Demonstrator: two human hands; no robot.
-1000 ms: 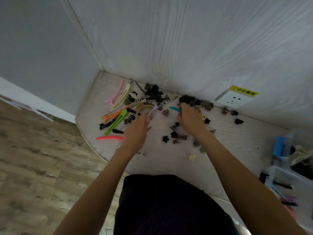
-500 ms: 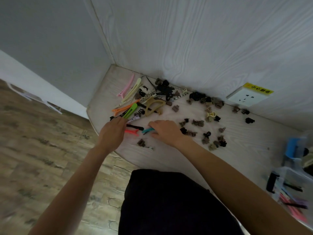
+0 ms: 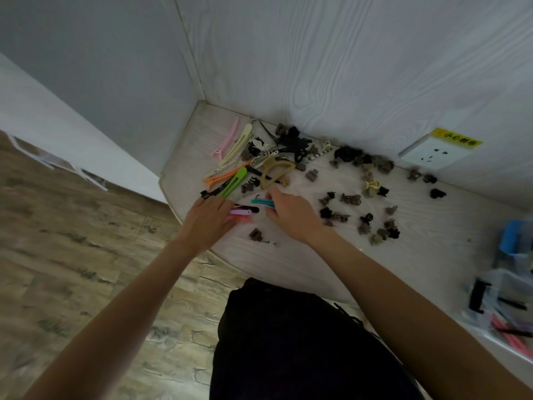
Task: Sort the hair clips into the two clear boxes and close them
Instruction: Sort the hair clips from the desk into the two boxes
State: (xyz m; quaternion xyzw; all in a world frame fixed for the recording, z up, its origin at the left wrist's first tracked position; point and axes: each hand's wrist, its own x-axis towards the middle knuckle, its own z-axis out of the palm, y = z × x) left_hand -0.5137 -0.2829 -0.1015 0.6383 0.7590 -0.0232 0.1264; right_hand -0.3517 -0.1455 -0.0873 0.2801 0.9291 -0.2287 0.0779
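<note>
Many hair clips lie scattered on a pale wooden table (image 3: 288,264) in a wall corner. Long flat clips, among them a green one (image 3: 233,181), an orange one (image 3: 223,177) and a pink one (image 3: 226,140), lie at the left; small dark and brown claw clips (image 3: 366,220) lie at the right. My right hand (image 3: 291,215) holds a teal clip (image 3: 261,201). My left hand (image 3: 209,220) holds a few long clips, purple (image 3: 240,211), black and red. A clear box (image 3: 507,310) with clips in it shows at the right edge.
A beige curved claw clip (image 3: 275,170) lies among the long clips. A wall socket (image 3: 432,154) with a yellow label sits on the back wall. A blue item (image 3: 512,236) stands by the boxes. The table's rounded edge is near my left hand, with wooden floor below.
Both hands drew back from the far pile toward the table's near left edge, the right carrying the teal clip. The left hand now holds long clips from the edge.
</note>
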